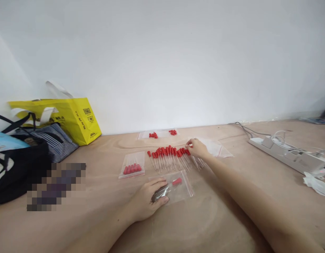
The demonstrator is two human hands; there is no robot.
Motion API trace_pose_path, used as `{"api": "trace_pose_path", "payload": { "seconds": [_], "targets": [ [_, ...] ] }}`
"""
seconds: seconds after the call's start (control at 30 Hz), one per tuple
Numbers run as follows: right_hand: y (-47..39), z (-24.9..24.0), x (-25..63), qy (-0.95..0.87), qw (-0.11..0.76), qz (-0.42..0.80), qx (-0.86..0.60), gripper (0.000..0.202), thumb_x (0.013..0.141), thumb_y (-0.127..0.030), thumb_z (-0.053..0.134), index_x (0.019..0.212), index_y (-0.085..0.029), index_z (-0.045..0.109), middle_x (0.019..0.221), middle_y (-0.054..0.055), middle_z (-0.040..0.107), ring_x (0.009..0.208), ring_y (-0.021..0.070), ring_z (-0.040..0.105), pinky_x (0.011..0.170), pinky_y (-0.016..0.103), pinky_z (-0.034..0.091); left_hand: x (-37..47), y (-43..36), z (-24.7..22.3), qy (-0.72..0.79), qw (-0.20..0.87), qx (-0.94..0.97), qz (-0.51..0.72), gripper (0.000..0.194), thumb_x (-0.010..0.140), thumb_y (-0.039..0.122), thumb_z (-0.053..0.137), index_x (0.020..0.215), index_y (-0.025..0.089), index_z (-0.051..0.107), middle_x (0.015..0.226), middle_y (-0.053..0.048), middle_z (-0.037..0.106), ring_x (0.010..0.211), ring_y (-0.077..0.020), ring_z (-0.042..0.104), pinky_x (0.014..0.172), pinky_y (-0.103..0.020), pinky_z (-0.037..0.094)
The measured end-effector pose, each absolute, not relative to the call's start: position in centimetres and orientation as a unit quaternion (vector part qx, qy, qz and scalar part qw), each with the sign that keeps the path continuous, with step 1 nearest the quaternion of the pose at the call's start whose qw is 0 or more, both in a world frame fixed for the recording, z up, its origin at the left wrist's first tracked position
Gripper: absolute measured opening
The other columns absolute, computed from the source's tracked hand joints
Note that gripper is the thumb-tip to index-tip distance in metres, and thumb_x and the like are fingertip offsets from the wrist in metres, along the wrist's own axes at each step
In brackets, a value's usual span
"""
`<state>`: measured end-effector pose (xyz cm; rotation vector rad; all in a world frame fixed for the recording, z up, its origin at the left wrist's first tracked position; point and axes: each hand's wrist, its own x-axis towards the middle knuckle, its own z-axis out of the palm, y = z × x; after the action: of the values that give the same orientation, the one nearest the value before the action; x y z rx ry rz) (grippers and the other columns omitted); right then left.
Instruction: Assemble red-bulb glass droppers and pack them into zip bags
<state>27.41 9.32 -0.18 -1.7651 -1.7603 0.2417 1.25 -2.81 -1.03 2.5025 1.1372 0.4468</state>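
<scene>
My left hand (149, 200) rests on a clear zip bag (185, 196), thumb and fingers apart on either side of a shiny raised fold, holding it against the table. One red dropper bulb (177, 181) shows in that bag. Farther off, my right hand (198, 148) is closed in a pinch on a red-bulbed glass dropper (188, 146) at the right end of a row of droppers (167, 158). Their red bulbs point away from me, thin glass tubes toward me. The fingertips partly cover the pinched bulb. Left of the row lies a filled zip bag (132, 165) with several droppers.
Small red bulbs (153, 135) lie on clear plastic by the wall. Another clear bag (220, 149) sits beyond my right forearm. A power strip (286, 153) with cables and a crumpled white tissue (317, 184) are at right. Yellow (83, 121) and black bags (22, 172) stand left.
</scene>
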Motion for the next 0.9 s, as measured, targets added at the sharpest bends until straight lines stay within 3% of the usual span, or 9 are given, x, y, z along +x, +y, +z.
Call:
{"api": "trace_pose_path", "payload": {
  "seconds": [0.13,0.27,0.33,0.6,0.9],
  "targets": [
    [7.7,0.7,30.0,-0.655,0.380,0.152,-0.635,0.018,0.082,-0.026,0.039,0.092,-0.015,0.049,0.073,0.003,0.061,0.062,0.0104,0.054,0.057,0.021,0.040,1.2,-2.9,-0.8,0.399,0.186,0.884,0.156,0.041,0.080,0.039,0.048,0.117,0.021,0.050,0.126,-0.006,0.048,0.116,-0.0218,0.044,0.097,-0.039,0.036],
    [5.0,-0.1,31.0,-0.531,0.586,0.266,-0.552,0.024,0.080,-0.039,0.038,0.092,-0.018,0.042,0.065,-0.002,0.055,0.042,0.0068,0.043,0.041,0.019,0.034,1.0,-3.0,-0.4,0.388,0.184,0.893,0.133,0.043,0.081,0.039,0.046,0.120,0.022,0.047,0.130,-0.006,0.045,0.118,-0.0211,0.042,0.098,-0.039,0.034],
    [3.7,-0.9,30.5,-0.463,0.637,0.323,-0.525,0.025,0.077,-0.041,0.043,0.089,-0.019,0.043,0.063,-0.004,0.053,0.039,0.0058,0.040,0.038,0.019,0.032,1.0,-3.0,-0.2,0.388,0.184,0.894,0.125,0.042,0.083,0.038,0.043,0.121,0.022,0.046,0.130,-0.005,0.043,0.118,-0.0208,0.041,0.099,-0.040,0.033],
    [1.1,-2.7,27.7,-0.345,0.649,0.443,-0.514,0.019,0.072,-0.036,0.051,0.080,-0.020,0.045,0.062,-0.005,0.053,0.042,0.0063,0.045,0.041,0.019,0.037,0.5,-2.7,-0.9,0.378,0.177,0.900,0.123,0.044,0.083,0.036,0.043,0.125,0.025,0.041,0.133,-0.003,0.040,0.121,-0.0208,0.037,0.100,-0.040,0.031],
    [0.4,-2.9,27.0,-0.335,0.642,0.472,-0.503,0.020,0.072,-0.037,0.054,0.078,-0.020,0.044,0.062,-0.005,0.053,0.043,0.0063,0.045,0.040,0.019,0.037,0.2,-2.4,-1.7,0.370,0.172,0.903,0.136,0.046,0.081,0.041,0.045,0.125,0.027,0.041,0.133,-0.003,0.040,0.120,-0.0214,0.038,0.100,-0.041,0.032]
  ]
}}
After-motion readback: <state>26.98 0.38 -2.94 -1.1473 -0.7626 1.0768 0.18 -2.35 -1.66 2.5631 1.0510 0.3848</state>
